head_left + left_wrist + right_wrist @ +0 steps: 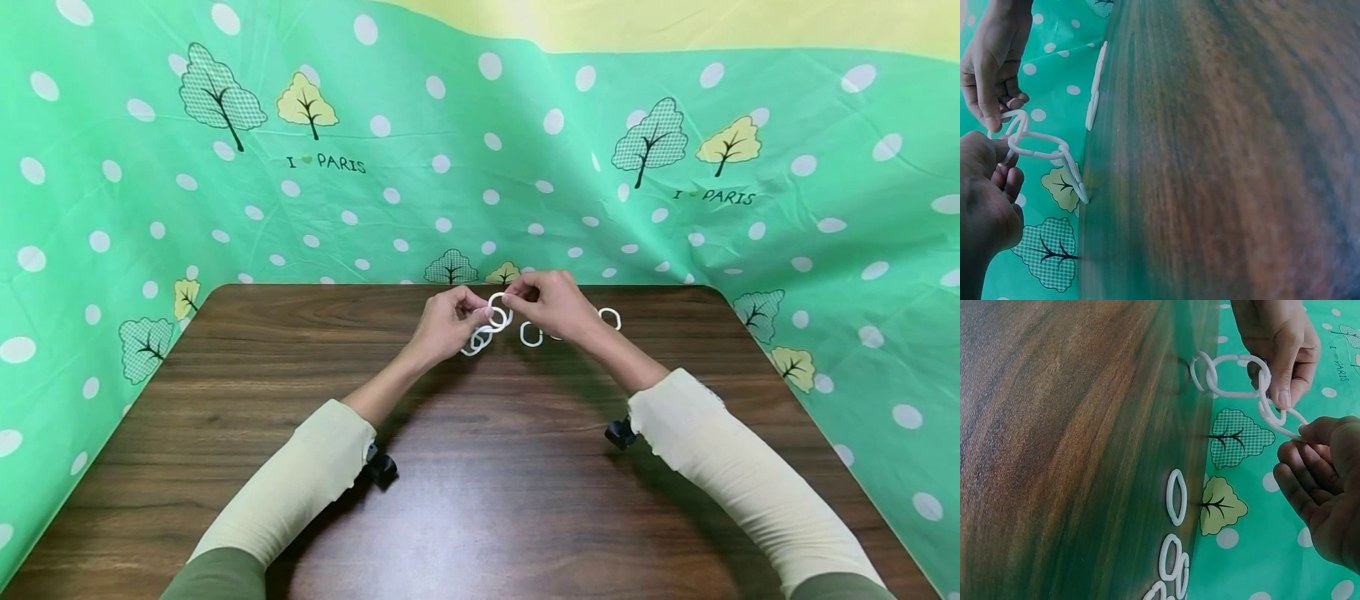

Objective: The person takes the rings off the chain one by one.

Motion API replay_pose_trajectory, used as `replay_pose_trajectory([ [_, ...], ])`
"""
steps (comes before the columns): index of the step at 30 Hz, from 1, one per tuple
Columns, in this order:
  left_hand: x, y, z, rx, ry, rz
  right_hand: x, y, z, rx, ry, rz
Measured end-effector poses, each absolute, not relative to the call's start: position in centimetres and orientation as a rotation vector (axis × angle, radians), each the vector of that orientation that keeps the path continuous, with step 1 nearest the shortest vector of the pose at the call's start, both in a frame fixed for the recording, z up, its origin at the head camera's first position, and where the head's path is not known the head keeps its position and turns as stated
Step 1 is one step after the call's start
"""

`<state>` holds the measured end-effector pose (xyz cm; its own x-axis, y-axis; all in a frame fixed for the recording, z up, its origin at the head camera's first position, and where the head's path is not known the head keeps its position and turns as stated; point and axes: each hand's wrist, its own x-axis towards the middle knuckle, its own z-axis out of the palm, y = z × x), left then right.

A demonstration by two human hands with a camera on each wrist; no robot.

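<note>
A short chain of white plastic links (1238,395) hangs between the hands above the table's far edge, its lower end reaching the tabletop. My left hand (447,327) pinches one link between thumb and fingers. Thumb and fingertips of my right hand (555,307) pinch the white link (498,294) at the chain's upper end. In the right wrist view, that link passes through its neighbour close to the left thumb. Whether its gap is closed is hidden by the fingers. More white links (1169,494) lie on the table by the right hand.
The dark wood table (480,467) ends just behind the hands. A green dotted cloth (480,167) with printed trees hangs behind it and at both sides. Another white link (619,320) lies right of the right wrist, with others partly hidden behind that hand.
</note>
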<state>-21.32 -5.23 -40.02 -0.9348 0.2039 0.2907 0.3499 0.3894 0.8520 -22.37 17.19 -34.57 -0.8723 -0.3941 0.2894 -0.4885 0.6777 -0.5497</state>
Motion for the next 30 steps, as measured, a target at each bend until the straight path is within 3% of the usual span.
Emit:
replay_pose_trajectory([
  [19, -21.3, -5.4, -39.9, -0.556, -2.525, -1.613, -23.2, 18.2, -34.6, 0.636, -2.799, 1.014],
  [30, -21.3, -5.5, -39.5, -0.58, -2.509, -1.642, -24.3, 18.7, -36.5, 0.567, -2.886, 1.041],
])
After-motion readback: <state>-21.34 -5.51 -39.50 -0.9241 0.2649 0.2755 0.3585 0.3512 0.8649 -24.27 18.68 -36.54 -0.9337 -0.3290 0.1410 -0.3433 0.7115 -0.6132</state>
